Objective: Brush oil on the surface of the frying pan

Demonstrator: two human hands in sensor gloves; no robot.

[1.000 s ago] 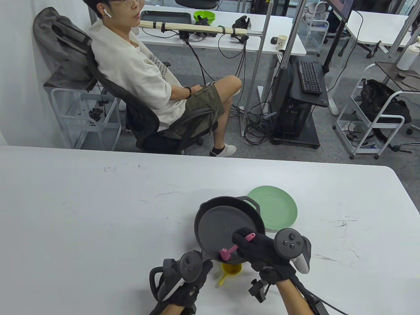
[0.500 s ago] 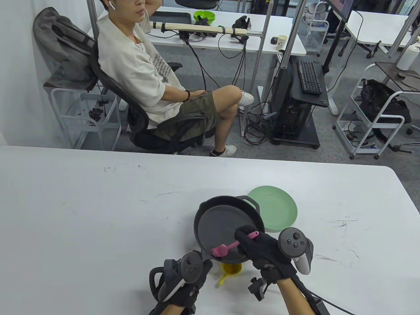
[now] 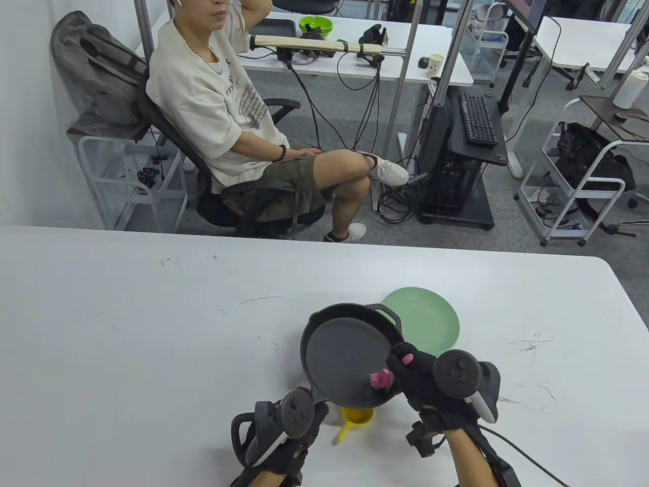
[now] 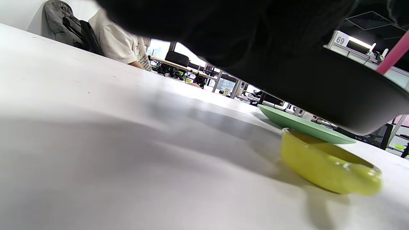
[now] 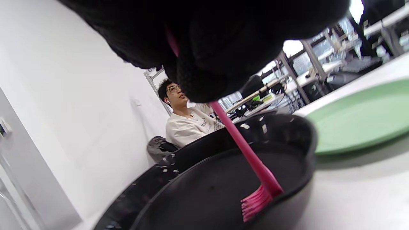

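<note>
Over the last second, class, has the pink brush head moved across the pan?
Yes. The brush has swept from the pan's near edge, above the yellow cup, toward the right rim, nearer the green plate, held by the right hand.

We cannot see the left hand fingers; the frying pan handle lies hidden beneath it. The pan covers part of the yellow cup, and the right hand hides the pink brush handle.

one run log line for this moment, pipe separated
right hand holds pink brush | bristles inside frying pan, near right rim | left hand at pan handle, grip hidden | yellow cup under raised pan
</note>
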